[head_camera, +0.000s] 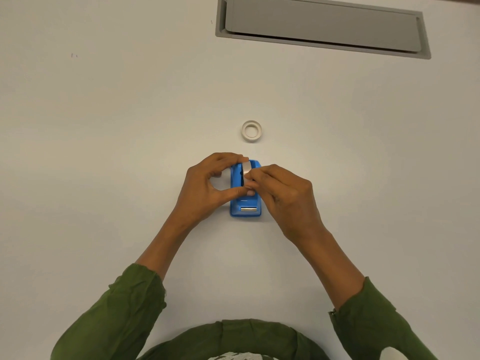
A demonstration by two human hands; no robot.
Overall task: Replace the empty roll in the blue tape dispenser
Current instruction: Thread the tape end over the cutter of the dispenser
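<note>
Left hand [207,184] curled around the left side of the one blue tape dispenser [245,203], index finger over the far end, thumb across the middle, gripping it in place on the white table [104,126]. Right hand [283,193] comes in from the right side, fingertips bunched and pinching at the tape roll [246,168] seated in the dispenser; exactly what the fingertips have hold of is too small to tell, looks like the tape surface or its loose end. Roll count: two. One whitish roll sits in the dispenser cradle, upright on edge; one thin white ring, the bare core [251,130], lies flat on the table beyond the dispenser, apart from it and from both hands. Dispenser's metal cutter blade [248,209] is at the near end, facing the person, uncovered. Two green sleeves [124,307] visible at the bottom. One grey hinged cable flap [322,27] set in the table at the far right, well apart.
</note>
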